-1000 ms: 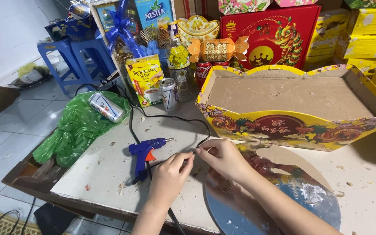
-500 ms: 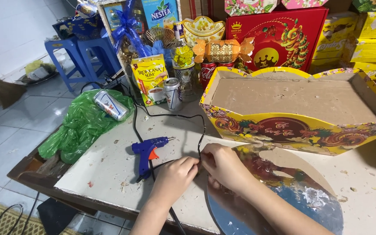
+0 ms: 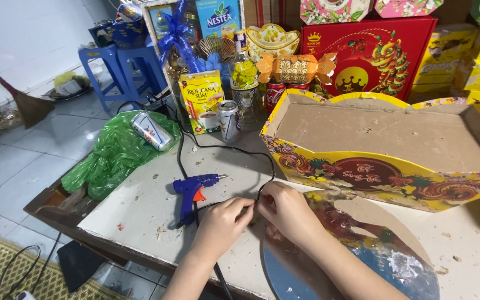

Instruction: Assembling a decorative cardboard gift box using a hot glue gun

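Left hand (image 3: pixel 221 218) and right hand (image 3: pixel 284 208) close together, fingertips pinched on the black cord (image 3: pixel 262 186) — blue glue gun (image 3: pixel 193 189) just left, nozzle pointing right, long axis across the tabletop (image 3: pixel 140 211).

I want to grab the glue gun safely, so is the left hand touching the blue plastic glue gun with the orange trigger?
Apart. The head view shows bare tabletop between the left hand and the blue glue gun.
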